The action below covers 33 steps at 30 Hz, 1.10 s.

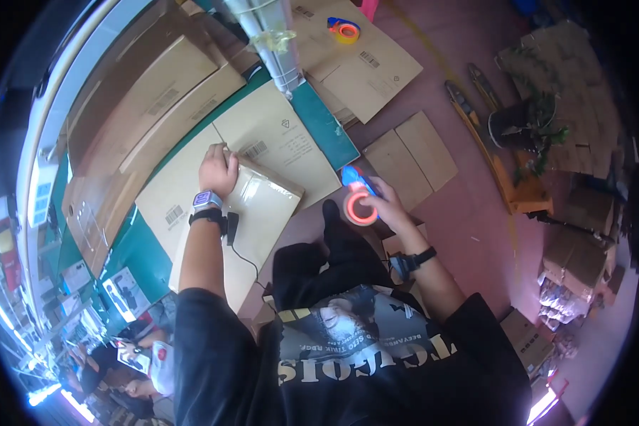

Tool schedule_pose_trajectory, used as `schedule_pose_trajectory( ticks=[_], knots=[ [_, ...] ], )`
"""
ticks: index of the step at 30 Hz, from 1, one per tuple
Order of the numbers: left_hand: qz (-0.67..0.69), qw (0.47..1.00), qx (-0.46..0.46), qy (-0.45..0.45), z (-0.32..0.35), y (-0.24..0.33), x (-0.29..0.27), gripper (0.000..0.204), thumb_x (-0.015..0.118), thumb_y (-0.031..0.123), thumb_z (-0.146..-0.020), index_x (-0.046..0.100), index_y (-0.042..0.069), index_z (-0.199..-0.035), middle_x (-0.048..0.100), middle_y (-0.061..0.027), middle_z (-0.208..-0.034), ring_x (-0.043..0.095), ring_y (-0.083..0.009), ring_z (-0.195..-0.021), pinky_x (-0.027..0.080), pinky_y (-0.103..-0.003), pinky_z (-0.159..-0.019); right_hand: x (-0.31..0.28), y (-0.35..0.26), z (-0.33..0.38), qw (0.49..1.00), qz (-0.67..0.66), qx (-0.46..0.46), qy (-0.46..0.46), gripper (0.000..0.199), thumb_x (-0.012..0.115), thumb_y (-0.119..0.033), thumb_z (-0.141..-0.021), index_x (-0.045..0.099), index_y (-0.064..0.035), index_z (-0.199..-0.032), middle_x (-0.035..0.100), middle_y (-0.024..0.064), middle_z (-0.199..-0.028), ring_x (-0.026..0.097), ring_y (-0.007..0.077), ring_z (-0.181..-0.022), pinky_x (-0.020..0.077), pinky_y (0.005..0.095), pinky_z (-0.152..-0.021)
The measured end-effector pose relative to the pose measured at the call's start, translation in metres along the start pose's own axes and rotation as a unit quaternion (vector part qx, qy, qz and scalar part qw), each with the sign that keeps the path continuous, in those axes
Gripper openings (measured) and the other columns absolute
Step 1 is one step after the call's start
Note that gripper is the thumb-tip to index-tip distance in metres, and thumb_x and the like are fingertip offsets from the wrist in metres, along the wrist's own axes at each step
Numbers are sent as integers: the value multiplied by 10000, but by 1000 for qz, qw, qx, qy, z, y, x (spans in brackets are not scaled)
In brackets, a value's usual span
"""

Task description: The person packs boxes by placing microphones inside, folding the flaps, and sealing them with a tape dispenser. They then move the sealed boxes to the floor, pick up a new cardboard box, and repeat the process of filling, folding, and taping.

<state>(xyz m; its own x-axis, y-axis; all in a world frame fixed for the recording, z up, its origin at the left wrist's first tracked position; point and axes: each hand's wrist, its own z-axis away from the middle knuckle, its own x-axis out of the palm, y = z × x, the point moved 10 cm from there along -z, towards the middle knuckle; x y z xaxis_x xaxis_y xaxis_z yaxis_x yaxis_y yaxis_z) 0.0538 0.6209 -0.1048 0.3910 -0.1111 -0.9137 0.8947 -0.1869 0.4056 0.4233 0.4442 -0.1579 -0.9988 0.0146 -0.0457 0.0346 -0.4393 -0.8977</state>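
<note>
We rest our left hand [219,172] on a brown cardboard carton [266,213] with glossy clear tape [257,187] across it, fingers bent near its far edge; we cannot tell whether they grip it. Our right hand [386,201] is closed around a blue-and-red tape dispenser [355,184], held just right of the carton and apart from it. Under the carton we see flattened cardboard [298,150] on a green tabletop [326,128]. Farther off, we spot a second dispenser [344,30] on a cardboard sheet [376,71], and at right a potted plant [511,124] near an orange pallet jack [508,181]
</note>
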Motion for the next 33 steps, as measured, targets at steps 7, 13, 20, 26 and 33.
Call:
schedule_pose_trajectory(
  ticks=[7, 13, 20, 26, 33],
  knots=[
    [29, 995, -46, 83, 17, -37, -24, 482, 533, 343, -917, 551, -6, -1249, 609, -252, -1189, 613, -424, -1028, 502, -483, -884, 158, -62, -34, 969, -163, 80, -166, 459, 552, -114, -784, 571, 3, -1227, 626, 81, -1144, 586, 189, -1081, 449, 337, -977],
    [-35, 994, 0, 107, 74, -27, -67, 753, 499, 403, -934, 302, -119, -1440, 384, -314, -1457, 331, -431, -1392, 221, -508, -1173, 250, -84, -26, 974, -70, 24, -216, 547, 546, -128, -794, 512, 12, -1322, 598, 93, -1230, 572, 174, -1120, 435, 309, -998],
    [-41, 994, -93, 28, 270, -106, -106, 746, 521, 360, -943, 248, -68, -1490, 246, -252, -1563, 202, -385, -1471, 113, -530, -1201, 277, -76, -10, 982, 32, 34, -182, 604, 562, -89, -773, 486, 7, -1364, 587, 98, -1255, 553, 196, -1167, 425, 319, -1030],
    [-132, 876, -406, 223, 418, -260, -185, 762, 597, 353, -901, 294, -75, -1453, 363, -297, -1484, 336, -402, -1401, 254, -527, -1144, 324, -80, 15, 992, 29, 4, -124, 569, 578, -97, -795, 494, -1, -1349, 593, 99, -1252, 572, 193, -1148, 450, 319, -1006],
    [-140, 936, -307, 104, 435, -385, -115, 310, 527, 142, -871, 600, -45, -1108, 640, -205, -1128, 612, -359, -973, 471, -434, -846, 392, -75, 23, 984, 26, 36, -175, 449, 709, -169, -768, 602, -24, -1179, 650, 81, -1082, 642, 192, -961, 521, 348, -851]
  ],
)
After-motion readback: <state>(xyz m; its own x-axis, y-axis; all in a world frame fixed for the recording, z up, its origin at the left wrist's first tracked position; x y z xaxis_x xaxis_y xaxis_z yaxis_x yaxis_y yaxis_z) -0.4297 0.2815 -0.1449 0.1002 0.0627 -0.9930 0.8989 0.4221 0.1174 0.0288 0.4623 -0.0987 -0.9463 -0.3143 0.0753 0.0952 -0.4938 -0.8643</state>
